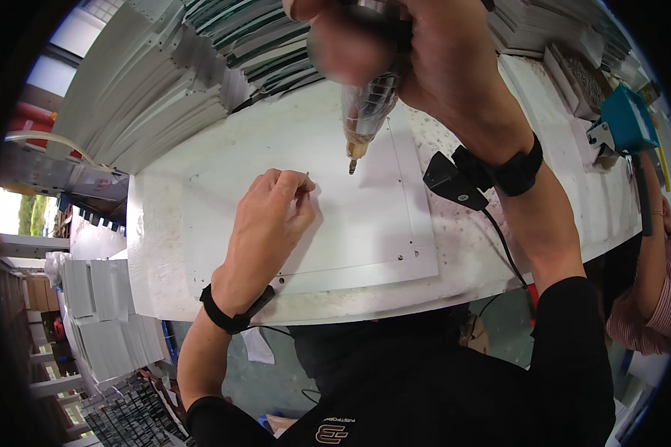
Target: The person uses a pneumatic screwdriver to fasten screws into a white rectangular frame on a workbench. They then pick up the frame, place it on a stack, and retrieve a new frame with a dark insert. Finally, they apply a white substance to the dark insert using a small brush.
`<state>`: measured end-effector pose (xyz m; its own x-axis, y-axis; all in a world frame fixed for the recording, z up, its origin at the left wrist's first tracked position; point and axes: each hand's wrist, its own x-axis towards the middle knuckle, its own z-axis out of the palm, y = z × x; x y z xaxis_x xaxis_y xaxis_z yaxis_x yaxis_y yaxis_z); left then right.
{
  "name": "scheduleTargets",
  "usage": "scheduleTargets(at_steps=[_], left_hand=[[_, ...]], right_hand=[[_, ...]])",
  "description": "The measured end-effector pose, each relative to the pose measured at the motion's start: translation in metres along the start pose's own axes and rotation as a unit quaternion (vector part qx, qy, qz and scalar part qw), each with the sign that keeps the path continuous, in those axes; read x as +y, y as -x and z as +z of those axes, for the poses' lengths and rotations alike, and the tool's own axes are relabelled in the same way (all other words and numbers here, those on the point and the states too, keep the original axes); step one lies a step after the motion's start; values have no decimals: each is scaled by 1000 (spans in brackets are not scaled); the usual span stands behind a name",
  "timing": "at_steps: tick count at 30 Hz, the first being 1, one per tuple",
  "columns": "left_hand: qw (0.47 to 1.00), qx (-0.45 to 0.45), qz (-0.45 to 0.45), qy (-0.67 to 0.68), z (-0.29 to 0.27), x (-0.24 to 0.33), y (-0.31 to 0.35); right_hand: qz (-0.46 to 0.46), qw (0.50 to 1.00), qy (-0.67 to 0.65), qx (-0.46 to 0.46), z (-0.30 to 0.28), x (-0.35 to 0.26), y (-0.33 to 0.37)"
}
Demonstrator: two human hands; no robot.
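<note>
A flat white panel (350, 223) with small holes along its edges lies on the white worktable (156, 261). My left hand (272, 205) rests on the panel's left half, fingers curled and thumb close to the index finger. A tiny dark tip shows beside those fingertips; what they pinch is too small to make out. Raised over the far side of the panel, my right hand (451, 56) grips a power screwdriver (369, 112) with a clear, ribbed body. Its brass-coloured nose and bit point down above the panel, right of my left hand. My fingers partly hide the tool's top.
White sheet stacks (134, 89) and dark-edged panels (265, 48) line the table's far side. At the far right stand a carton of small metal parts (578, 82) and a teal device (626, 119). Another person's arm (651, 253) shows at right. A cable (507, 242) trails from my right wrist.
</note>
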<state>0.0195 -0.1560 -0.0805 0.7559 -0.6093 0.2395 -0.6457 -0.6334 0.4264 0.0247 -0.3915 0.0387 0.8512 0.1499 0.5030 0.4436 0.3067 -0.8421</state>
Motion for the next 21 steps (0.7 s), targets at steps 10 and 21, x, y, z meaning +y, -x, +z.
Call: scheduleTargets(at_steps=[10, 21], left_hand=[[990, 55, -70, 108, 7, 10, 46], [950, 46, -119, 284, 41, 48, 52]], right_hand=[[-23, 983, -164, -82, -6, 0, 20], [-90, 965, -240, 53, -35, 22, 74]])
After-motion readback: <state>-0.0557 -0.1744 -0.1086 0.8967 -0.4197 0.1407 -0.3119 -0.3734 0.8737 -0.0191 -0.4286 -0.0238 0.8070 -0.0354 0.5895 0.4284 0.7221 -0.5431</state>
